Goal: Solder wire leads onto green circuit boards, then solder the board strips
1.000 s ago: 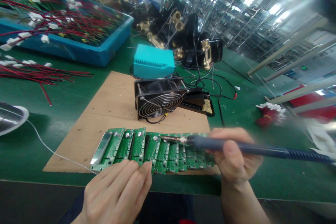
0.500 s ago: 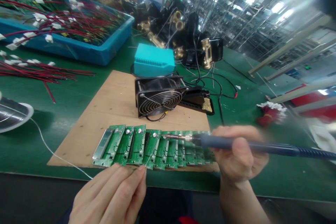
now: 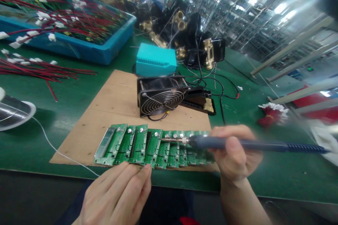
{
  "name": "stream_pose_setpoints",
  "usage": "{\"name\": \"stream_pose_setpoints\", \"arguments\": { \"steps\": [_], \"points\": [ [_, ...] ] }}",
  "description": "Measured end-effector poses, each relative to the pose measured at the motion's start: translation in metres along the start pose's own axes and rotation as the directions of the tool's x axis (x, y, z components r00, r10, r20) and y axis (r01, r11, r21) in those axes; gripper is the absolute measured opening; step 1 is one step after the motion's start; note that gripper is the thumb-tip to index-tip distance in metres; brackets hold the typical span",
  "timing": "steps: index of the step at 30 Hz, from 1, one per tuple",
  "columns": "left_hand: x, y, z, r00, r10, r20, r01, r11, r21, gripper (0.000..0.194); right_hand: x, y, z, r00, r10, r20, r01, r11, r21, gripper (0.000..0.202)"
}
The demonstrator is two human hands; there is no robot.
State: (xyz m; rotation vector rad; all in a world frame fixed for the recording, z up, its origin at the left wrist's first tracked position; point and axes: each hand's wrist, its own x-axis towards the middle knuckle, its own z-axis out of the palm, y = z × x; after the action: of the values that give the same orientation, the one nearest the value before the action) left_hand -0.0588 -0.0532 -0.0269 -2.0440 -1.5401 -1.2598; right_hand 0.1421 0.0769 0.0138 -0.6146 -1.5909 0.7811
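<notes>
A: Where are the circuit boards?

B: In an overlapping row on the cardboard sheet, at its near edge on the green table.

A: And the hands?

B: The right hand is wrapped round the soldering iron, its tip over the boards. The left hand pinches what looks like the solder wire, fingertips at the boards' edge; it's blurred there.

A: Behind?

B: A black fan, a teal box, and a blue bin of red leads.
</notes>
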Motion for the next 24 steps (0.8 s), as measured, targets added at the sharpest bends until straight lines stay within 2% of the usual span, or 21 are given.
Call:
{"name": "stream_pose_setpoints", "arguments": {
  "steps": [9,19,24],
  "points": [
    [0.0099,-0.0003,0.0032,0.999,-0.014,0.042,0.014,1.0,-0.008,0.01,-0.0007,-0.0002,-0.0017,1.0,0.004,0.021,-0.004,1.0,-0.007,0.013],
    [0.0042,0.0007,0.0006,1.0,-0.015,0.022,0.015,1.0,-0.004,0.011,0.0007,-0.0019,0.0004,1.0,-0.01,-0.02,0.011,1.0,0.022,0.013],
    [0.0072,0.0003,0.0015,0.999,-0.001,0.037,0.001,1.0,-0.005,0.011,0.0007,-0.0011,-0.0009,1.0,-0.006,0.005,0.005,1.0,0.03,0.013]
  ]
}}
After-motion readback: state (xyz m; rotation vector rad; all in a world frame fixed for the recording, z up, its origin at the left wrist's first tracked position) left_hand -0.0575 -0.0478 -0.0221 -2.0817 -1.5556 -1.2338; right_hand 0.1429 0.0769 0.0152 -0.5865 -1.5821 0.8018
